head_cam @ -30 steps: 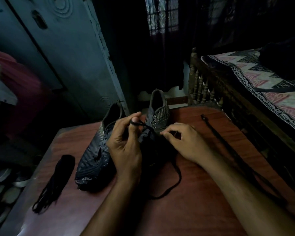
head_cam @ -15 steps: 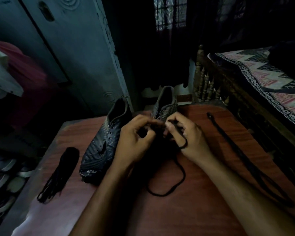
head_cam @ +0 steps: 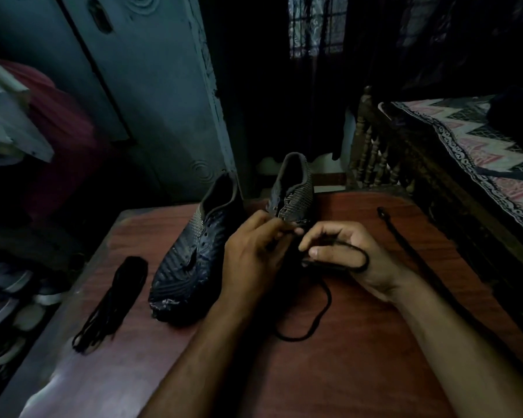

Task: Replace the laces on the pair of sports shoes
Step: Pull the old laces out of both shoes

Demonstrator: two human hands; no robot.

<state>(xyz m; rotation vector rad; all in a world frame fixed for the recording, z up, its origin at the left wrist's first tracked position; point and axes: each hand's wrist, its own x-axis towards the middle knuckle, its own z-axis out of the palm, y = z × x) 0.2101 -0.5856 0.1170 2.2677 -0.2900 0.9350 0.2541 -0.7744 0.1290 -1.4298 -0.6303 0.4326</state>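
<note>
Both hands pinching one black lace [head_cam: 323,309] over the right-hand shoe [head_cam: 293,191].
Left hand [head_cam: 254,257] and right hand [head_cam: 347,254] curled on it; slack loops onto the table [head_cam: 360,372]. Other shoe [head_cam: 194,254] just left; lace bundle [head_cam: 112,303] further left; spare lace [head_cam: 405,236] at right.

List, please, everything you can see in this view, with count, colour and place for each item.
sports shoes: two, dark, on table, side by side, the right one mostly behind the hands
lace in hand: one, black, looping onto table
lace bundle: one, black, table's left edge
long lace: one, black, stretched along table's right
table: one, reddish wood
bed: one, patterned cover, right
cupboard: one, grey-blue, behind left
left hand: pinches lace
right hand: holds lace loop
</note>
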